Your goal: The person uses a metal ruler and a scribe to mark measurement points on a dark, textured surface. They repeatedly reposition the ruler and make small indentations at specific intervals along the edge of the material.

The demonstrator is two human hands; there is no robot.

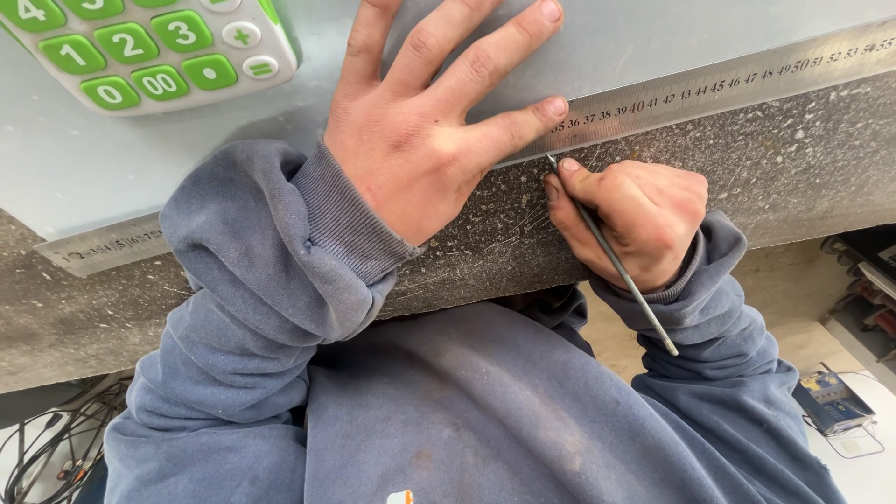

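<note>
left hand (411,140) flat – pins long steel ruler (709,86) on grey metal sheet (112,159) | right hand (635,219) – grip closed on thin metal scriber (616,266) | risk: ruler slips, line wanders

The long steel ruler (728,89) has a dull brushed-metal look, and the grey sheet (140,159) under it is smooth and matt. The speckled stone-like worktop (793,168) is rough and scratched. The thin metal scriber (616,261) is slightly shiny, the white calculator with green keys (149,51) glossy plastic, the blue sleeves (271,261) soft fleecy cloth.
</note>
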